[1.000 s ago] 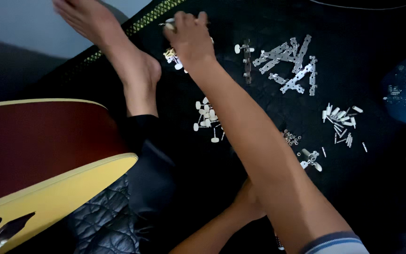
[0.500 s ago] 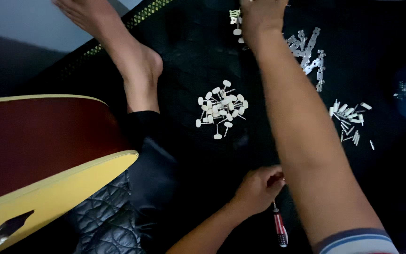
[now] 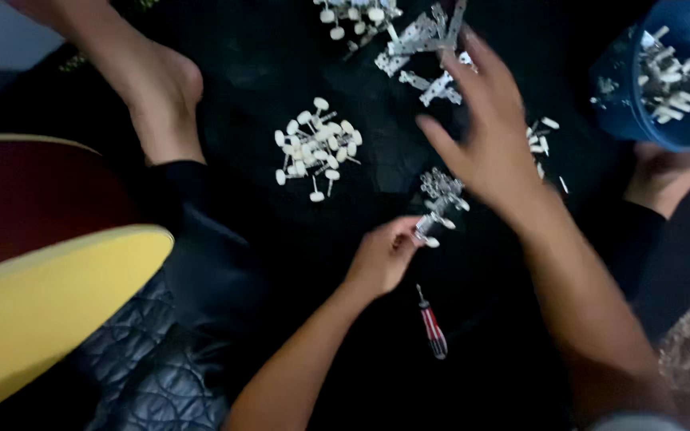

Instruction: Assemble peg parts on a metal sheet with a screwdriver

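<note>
A black cloth [image 3: 225, 72] covered the floor and carried everything. At the left lay a guitar body [image 3: 33, 295], red above and yellow below, beside a quilted black pad [image 3: 145, 375]. A bare foot [image 3: 153, 96] rested on the cloth at upper left. A blue tub [image 3: 668, 80] at upper right held more small white-tipped parts.

The right hand [image 3: 485, 136] hovered with fingers spread and slack, gripping nothing, above the cloth between a heap of flat metal plates [image 3: 429, 48] and a small scatter of white-capped pegs [image 3: 541, 140]. The left hand [image 3: 385, 255] was closed in a pinch on a small metal tuner part [image 3: 433, 227], held just above the cloth at the near edge of a little pile of metal pieces [image 3: 441, 187]. A larger cluster of white-knobbed pegs [image 3: 313, 148] lay well to the left of both hands, and a red-handled screwdriver [image 3: 433, 331] lay untouched just below the left hand.

Judged from this, the step in hand was sorting or assembling tuner hardware, with one piece picked and its mate being sought. The next move would call for the free hand to settle on a single plate or peg and bring it to the pinched part.
</note>
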